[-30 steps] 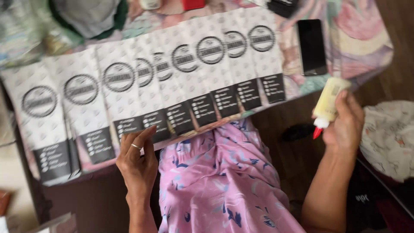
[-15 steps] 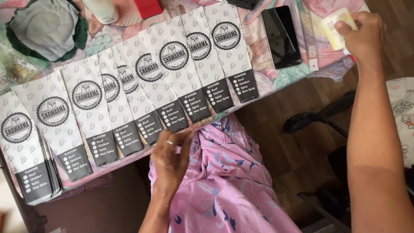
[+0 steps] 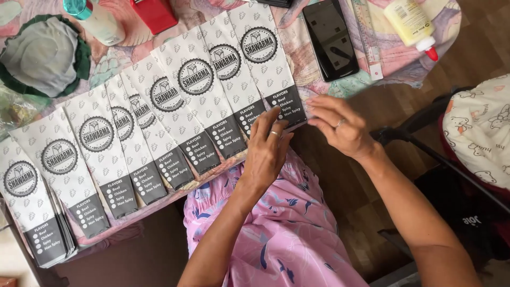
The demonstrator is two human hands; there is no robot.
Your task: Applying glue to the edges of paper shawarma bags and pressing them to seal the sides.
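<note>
Two hands meet at the near edge of the worktop (image 3: 372,74), over the dark bottom end of the rightmost paper sleeve (image 3: 265,58). Left hand (image 3: 268,151): fingers (image 3: 264,121) loosely curled, tips on the sleeve's bottom edge, ring on one finger; whether they pinch the paper or only press it is hard to tell. Right hand (image 3: 340,127): fingers bent, slightly spread, tips at the sleeve's bottom right corner; grip unclear, the corner is hidden under them. It also wears a ring.

The sleeve is long, white with a small grey pattern, a round dark emblem near the top and a dark band with a checklist at the bottom. It lies tilted, last in a fanned row of matching sleeves (image 3: 122,143) overlapping across the worktop; the leftmost ones are cut off by the frame edge.

Just beside the sleeve, a black phone (image 3: 330,40) lies face up, a ruler (image 3: 366,40) next to it. A glue bottle (image 3: 410,24) with a red tip lies at top right, partly cut off. A pink floral garment (image 3: 281,234) covers the lap below.
</note>
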